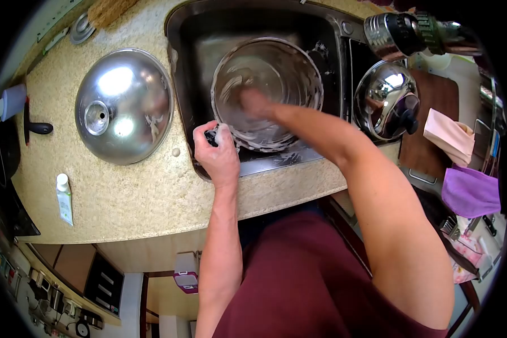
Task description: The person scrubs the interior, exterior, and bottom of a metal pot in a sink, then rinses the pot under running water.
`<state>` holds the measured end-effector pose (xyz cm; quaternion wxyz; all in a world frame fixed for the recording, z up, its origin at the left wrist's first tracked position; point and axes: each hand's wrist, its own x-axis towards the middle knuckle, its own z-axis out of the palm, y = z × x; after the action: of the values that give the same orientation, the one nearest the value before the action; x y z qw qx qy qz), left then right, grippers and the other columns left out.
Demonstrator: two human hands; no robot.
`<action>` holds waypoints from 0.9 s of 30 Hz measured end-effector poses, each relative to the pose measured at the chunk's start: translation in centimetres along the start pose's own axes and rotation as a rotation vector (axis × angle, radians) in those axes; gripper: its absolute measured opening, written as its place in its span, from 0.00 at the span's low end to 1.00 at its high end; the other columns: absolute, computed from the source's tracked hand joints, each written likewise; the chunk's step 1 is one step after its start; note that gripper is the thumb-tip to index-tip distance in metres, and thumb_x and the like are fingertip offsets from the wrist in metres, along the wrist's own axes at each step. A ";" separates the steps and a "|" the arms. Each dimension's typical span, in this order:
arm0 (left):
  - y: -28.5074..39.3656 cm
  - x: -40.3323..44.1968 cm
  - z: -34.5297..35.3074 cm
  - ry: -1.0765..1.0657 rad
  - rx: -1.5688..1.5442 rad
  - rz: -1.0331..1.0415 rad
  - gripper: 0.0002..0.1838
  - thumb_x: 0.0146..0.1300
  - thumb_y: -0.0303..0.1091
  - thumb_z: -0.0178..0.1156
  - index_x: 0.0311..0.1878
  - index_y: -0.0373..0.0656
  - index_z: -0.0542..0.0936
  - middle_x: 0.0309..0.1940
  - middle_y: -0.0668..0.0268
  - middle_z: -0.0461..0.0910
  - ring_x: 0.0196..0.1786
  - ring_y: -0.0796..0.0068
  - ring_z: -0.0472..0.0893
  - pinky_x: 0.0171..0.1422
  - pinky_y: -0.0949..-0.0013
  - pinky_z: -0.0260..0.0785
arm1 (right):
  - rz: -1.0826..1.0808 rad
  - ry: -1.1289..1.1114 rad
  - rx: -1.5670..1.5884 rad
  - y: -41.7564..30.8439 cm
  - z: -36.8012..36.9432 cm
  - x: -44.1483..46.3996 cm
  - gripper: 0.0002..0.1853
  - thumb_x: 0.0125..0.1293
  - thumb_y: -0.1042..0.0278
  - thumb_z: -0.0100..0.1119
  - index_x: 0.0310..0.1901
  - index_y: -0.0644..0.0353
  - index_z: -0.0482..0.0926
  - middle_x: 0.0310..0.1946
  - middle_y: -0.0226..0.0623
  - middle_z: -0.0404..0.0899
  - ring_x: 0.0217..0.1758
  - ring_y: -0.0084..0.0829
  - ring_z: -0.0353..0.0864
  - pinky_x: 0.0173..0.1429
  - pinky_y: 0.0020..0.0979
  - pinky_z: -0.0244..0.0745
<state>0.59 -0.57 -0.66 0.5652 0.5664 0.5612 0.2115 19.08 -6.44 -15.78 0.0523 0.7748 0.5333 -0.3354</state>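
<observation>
A large metal pot [310, 90], its inside streaked with white suds, sits in the dark sink [187, 62]. At the near left of its rim, my left hand [218, 155] is closed around the pot's black handle [210, 137], with foam on the fingers. My right hand [256, 102] reaches down inside the pot by the left part of its inner surface. Motion smears its fingers, so whether it holds anything is hidden.
Left of the sink, a domed metal lid [135, 107] lies on the speckled counter [152, 191] near a white-capped tube [65, 200]. A shiny lid with a black knob [383, 96] is at the right, beside a brown board [434, 124] and a purple cloth [470, 191].
</observation>
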 end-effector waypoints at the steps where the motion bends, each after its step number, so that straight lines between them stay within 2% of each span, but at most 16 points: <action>1: 0.1 0.1 0.2 0.002 -0.005 0.003 0.08 0.65 0.27 0.66 0.44 0.35 0.79 0.31 0.61 0.80 0.32 0.71 0.77 0.42 0.66 0.73 | -0.160 0.084 0.052 -0.8 0.9 0.1 0.14 0.65 0.67 0.58 0.46 0.68 0.85 0.44 0.58 0.86 0.46 0.53 0.88 0.53 0.46 0.83; 2: -0.1 0.2 0.1 0.000 0.027 0.031 0.08 0.65 0.27 0.65 0.44 0.35 0.79 0.30 0.61 0.79 0.31 0.72 0.76 0.41 0.67 0.73 | -0.320 0.170 0.109 -1.2 1.5 0.4 0.16 0.65 0.67 0.57 0.47 0.71 0.84 0.42 0.60 0.85 0.45 0.53 0.88 0.53 0.46 0.83; 3: -0.1 0.1 -0.3 -0.007 0.071 0.053 0.08 0.65 0.27 0.65 0.45 0.35 0.79 0.29 0.62 0.79 0.30 0.73 0.76 0.39 0.67 0.72 | -0.315 0.173 0.122 -0.7 1.2 0.7 0.16 0.65 0.67 0.57 0.47 0.71 0.84 0.42 0.60 0.85 0.45 0.53 0.88 0.53 0.46 0.83; 5: 0.0 -0.6 -0.9 -0.043 -0.083 -0.086 0.08 0.65 0.27 0.65 0.45 0.35 0.79 0.29 0.63 0.78 0.29 0.75 0.76 0.38 0.69 0.71 | 0.359 0.077 1.093 1.4 -0.3 1.3 0.17 0.68 0.66 0.52 0.49 0.69 0.84 0.43 0.59 0.85 0.46 0.55 0.87 0.56 0.48 0.82; 7: 0.2 0.0 0.1 -0.008 -0.034 -0.027 0.08 0.65 0.26 0.65 0.45 0.35 0.79 0.29 0.64 0.78 0.28 0.76 0.75 0.37 0.69 0.71 | 0.703 0.053 1.523 2.3 -1.7 1.1 0.18 0.70 0.65 0.49 0.50 0.68 0.84 0.43 0.59 0.85 0.46 0.56 0.86 0.57 0.49 0.81; 8: 0.2 -0.3 -0.3 -0.008 -0.035 -0.030 0.08 0.65 0.26 0.65 0.45 0.35 0.79 0.29 0.64 0.78 0.28 0.76 0.75 0.37 0.69 0.71 | 0.216 0.122 0.867 0.2 0.5 -0.9 0.20 0.73 0.64 0.45 0.50 0.68 0.84 0.45 0.58 0.86 0.48 0.56 0.87 0.58 0.51 0.80; 11: -0.5 0.2 -0.1 0.000 0.083 0.147 0.08 0.64 0.26 0.65 0.45 0.35 0.79 0.30 0.61 0.79 0.31 0.73 0.77 0.39 0.67 0.72 | -0.131 -0.195 0.278 -1.4 4.1 2.2 0.23 0.72 0.54 0.45 0.53 0.63 0.82 0.47 0.51 0.85 0.55 0.44 0.84 0.65 0.44 0.75; 13: 1.3 -0.2 -0.3 -0.040 0.026 -0.012 0.08 0.64 0.26 0.65 0.44 0.35 0.79 0.30 0.60 0.80 0.32 0.71 0.77 0.40 0.66 0.72 | -0.118 -0.116 0.250 -2.7 5.8 0.7 0.21 0.71 0.56 0.48 0.52 0.63 0.84 0.47 0.52 0.86 0.55 0.45 0.85 0.66 0.44 0.75; 15: -0.1 0.1 0.0 -0.022 0.035 0.044 0.08 0.64 0.26 0.65 0.44 0.35 0.79 0.30 0.61 0.79 0.30 0.72 0.77 0.40 0.66 0.72 | -0.102 -0.003 0.168 -1.8 4.1 0.6 0.20 0.69 0.58 0.51 0.50 0.63 0.85 0.47 0.53 0.86 0.56 0.46 0.85 0.67 0.44 0.75; 17: -1.3 0.4 0.2 0.019 0.060 0.189 0.08 0.67 0.27 0.64 0.46 0.36 0.78 0.24 0.71 0.74 0.21 0.84 0.69 0.26 0.73 0.63 | -0.098 0.080 0.098 -0.9 1.5 0.9 0.19 0.68 0.60 0.53 0.49 0.63 0.86 0.47 0.54 0.86 0.56 0.47 0.85 0.67 0.44 0.74; 18: -0.4 0.5 0.5 0.022 0.052 0.194 0.08 0.67 0.27 0.64 0.46 0.36 0.78 0.24 0.71 0.74 0.21 0.84 0.69 0.26 0.73 0.63 | -0.096 0.109 0.073 -0.5 -0.1 1.2 0.18 0.67 0.60 0.53 0.49 0.63 0.86 0.47 0.55 0.86 0.56 0.47 0.85 0.68 0.44 0.74; 21: 1.0 -0.2 0.0 -0.016 -0.043 0.095 0.07 0.68 0.27 0.64 0.45 0.37 0.78 0.22 0.72 0.73 0.21 0.85 0.69 0.25 0.74 0.62 | 0.116 0.003 0.337 1.0 -2.8 3.2 0.16 0.66 0.58 0.58 0.45 0.58 0.89 0.44 0.55 0.87 0.52 0.49 0.87 0.67 0.48 0.75; 22: 0.6 -0.1 -0.1 -0.033 -0.027 0.111 0.07 0.68 0.28 0.64 0.46 0.37 0.78 0.22 0.72 0.73 0.20 0.86 0.69 0.23 0.75 0.61 | 0.115 -0.002 0.340 0.6 -1.8 2.9 0.16 0.66 0.58 0.58 0.45 0.58 0.89 0.44 0.55 0.87 0.52 0.49 0.87 0.67 0.48 0.75; 25: -1.0 0.2 -0.1 -0.023 0.011 0.123 0.07 0.68 0.28 0.64 0.46 0.38 0.77 0.21 0.72 0.73 0.18 0.85 0.68 0.21 0.75 0.60 | -0.174 0.075 0.001 2.0 3.4 2.9 0.16 0.54 0.66 0.63 0.45 0.60 0.86 0.43 0.51 0.87 0.48 0.49 0.87 0.58 0.47 0.80; 27: -0.2 0.5 0.5 -0.022 0.004 0.129 0.07 0.68 0.28 0.63 0.46 0.38 0.77 0.21 0.72 0.73 0.18 0.85 0.68 0.20 0.75 0.59 | -0.153 0.054 -0.111 2.2 1.6 3.8 0.16 0.53 0.66 0.64 0.44 0.61 0.87 0.43 0.52 0.87 0.47 0.51 0.87 0.56 0.49 0.80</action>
<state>1.06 -0.40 -1.16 0.5555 0.6048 0.5176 0.2403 20.99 -5.04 -19.78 0.0549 0.7366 0.6099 -0.2871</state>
